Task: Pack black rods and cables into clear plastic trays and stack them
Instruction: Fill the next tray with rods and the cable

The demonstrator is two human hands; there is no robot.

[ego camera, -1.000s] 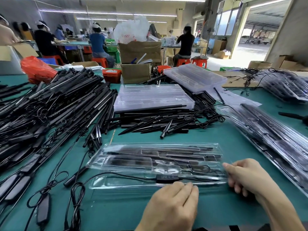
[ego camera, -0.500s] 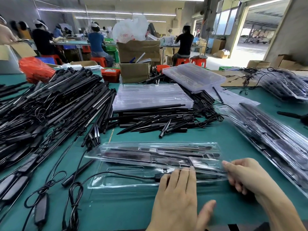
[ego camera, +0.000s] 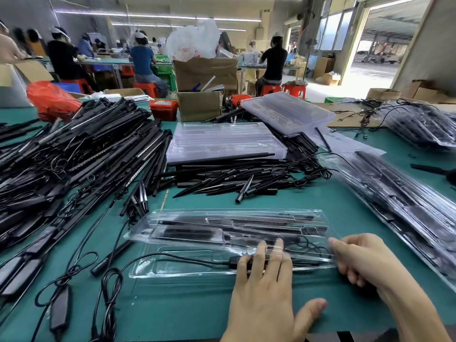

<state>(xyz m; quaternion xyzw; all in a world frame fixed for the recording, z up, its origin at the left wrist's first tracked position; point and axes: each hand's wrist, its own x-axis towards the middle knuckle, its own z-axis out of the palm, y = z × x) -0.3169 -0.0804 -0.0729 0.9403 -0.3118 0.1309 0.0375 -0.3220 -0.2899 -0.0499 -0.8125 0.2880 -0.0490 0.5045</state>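
Your left hand lies flat at the lower centre of the frame, fingers straight and spread, pressing down on the clear plastic tray right over the inline cable box, while your right hand at the lower right curls its fingers round the tray's right end. The tray sits on the green table just in front of you, black rods already lying in its long slots, and its lid looks half down, though glare makes that hard to judge. The cable runs out of the tray's near left side toward the coil at the lower left, and that is your trouble: press the lid home now and you may pinch the cable at the rim, so the shell won't snap and won't stack flat on the packed trays at the right. Push unevenly and the rods could hop out of their slots.
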